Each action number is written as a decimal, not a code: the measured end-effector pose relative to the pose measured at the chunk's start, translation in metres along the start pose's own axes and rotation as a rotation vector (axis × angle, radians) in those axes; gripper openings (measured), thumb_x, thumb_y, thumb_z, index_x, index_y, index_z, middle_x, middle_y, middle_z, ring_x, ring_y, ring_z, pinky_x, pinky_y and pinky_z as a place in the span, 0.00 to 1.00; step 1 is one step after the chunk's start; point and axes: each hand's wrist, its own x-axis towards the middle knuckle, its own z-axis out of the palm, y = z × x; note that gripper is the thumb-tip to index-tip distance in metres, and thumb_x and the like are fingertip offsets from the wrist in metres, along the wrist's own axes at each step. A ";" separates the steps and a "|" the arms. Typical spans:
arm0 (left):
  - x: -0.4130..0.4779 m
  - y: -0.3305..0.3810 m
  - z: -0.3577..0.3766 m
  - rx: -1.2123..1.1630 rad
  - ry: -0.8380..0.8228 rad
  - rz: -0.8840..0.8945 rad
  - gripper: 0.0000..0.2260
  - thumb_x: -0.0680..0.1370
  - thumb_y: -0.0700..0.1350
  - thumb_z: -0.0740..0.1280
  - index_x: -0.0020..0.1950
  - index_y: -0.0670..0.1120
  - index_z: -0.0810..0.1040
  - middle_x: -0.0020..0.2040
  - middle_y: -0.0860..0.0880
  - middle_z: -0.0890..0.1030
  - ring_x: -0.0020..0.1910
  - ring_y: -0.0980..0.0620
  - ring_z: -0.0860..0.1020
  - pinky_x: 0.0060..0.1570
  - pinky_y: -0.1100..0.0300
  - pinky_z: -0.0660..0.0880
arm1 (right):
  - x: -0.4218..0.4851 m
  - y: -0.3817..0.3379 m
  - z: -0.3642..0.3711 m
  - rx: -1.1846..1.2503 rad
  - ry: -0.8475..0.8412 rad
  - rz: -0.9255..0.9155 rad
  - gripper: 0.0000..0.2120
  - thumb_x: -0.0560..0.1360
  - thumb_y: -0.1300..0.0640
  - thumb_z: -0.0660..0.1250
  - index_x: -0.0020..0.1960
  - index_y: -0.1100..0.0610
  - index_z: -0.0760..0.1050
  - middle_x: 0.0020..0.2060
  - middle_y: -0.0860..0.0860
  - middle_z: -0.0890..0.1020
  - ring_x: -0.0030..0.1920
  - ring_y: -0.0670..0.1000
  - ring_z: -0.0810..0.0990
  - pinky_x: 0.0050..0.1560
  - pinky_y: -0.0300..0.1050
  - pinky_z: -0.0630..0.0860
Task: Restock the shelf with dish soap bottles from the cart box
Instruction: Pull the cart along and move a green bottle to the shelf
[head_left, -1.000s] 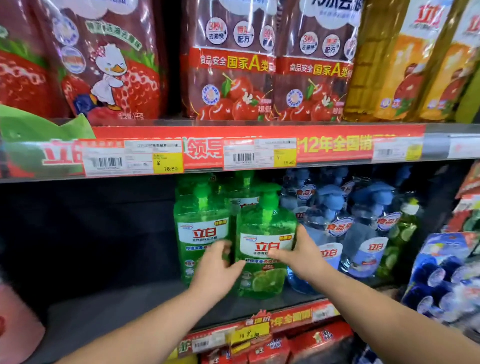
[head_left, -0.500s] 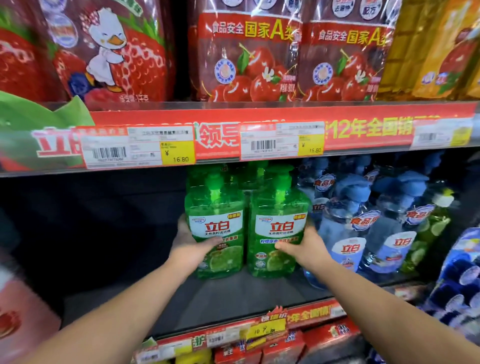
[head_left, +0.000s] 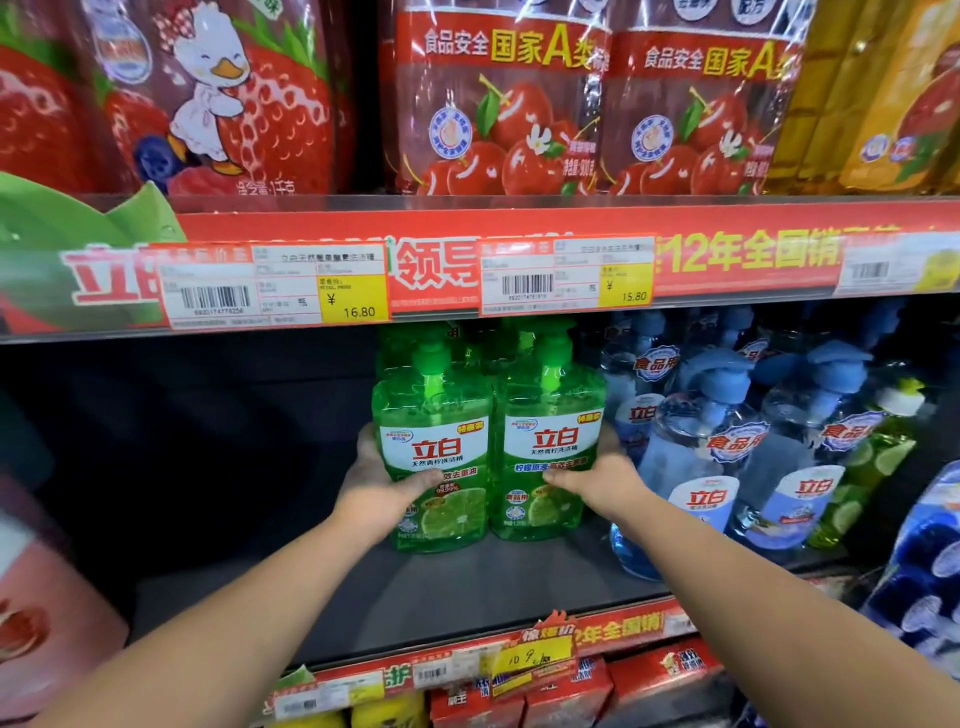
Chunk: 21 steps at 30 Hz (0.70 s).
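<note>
Two green pump bottles of dish soap stand side by side on the dark middle shelf (head_left: 467, 587). My left hand (head_left: 384, 483) wraps the left side of the left green bottle (head_left: 436, 452), thumb across its label. My right hand (head_left: 597, 483) grips the right side of the right green bottle (head_left: 550, 447), thumb on its front. More green bottles stand behind them, mostly hidden. The cart box is out of view.
Blue pump bottles (head_left: 717, 457) crowd the shelf right of the green ones. The shelf's left part (head_left: 208, 467) is dark and bare. Red refill pouches (head_left: 493, 104) fill the shelf above, over a price strip (head_left: 467, 270). Red packs (head_left: 519, 696) sit below.
Both hands have spread from the front of one bottle to the outer sides of the pair. The two green bottles now stand level and close together, and the view has moved closer.
</note>
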 end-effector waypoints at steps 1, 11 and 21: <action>-0.001 0.001 0.000 0.001 0.001 -0.007 0.39 0.67 0.45 0.77 0.71 0.47 0.60 0.58 0.48 0.79 0.56 0.48 0.76 0.53 0.60 0.70 | 0.000 0.000 0.000 0.009 -0.004 0.012 0.31 0.65 0.65 0.77 0.65 0.64 0.68 0.58 0.59 0.79 0.58 0.57 0.78 0.59 0.50 0.76; -0.005 0.016 -0.006 0.083 -0.019 -0.096 0.38 0.65 0.45 0.78 0.69 0.46 0.61 0.60 0.46 0.78 0.58 0.45 0.76 0.59 0.52 0.74 | -0.014 -0.015 -0.001 -0.145 -0.050 0.006 0.24 0.69 0.61 0.74 0.63 0.65 0.71 0.59 0.60 0.79 0.59 0.58 0.78 0.54 0.42 0.73; -0.055 0.009 -0.029 0.615 0.040 0.032 0.38 0.71 0.58 0.69 0.74 0.48 0.56 0.68 0.39 0.67 0.66 0.39 0.69 0.63 0.47 0.69 | -0.064 -0.008 0.001 -0.453 0.027 -0.255 0.37 0.71 0.54 0.70 0.73 0.58 0.54 0.70 0.59 0.62 0.69 0.61 0.65 0.67 0.55 0.66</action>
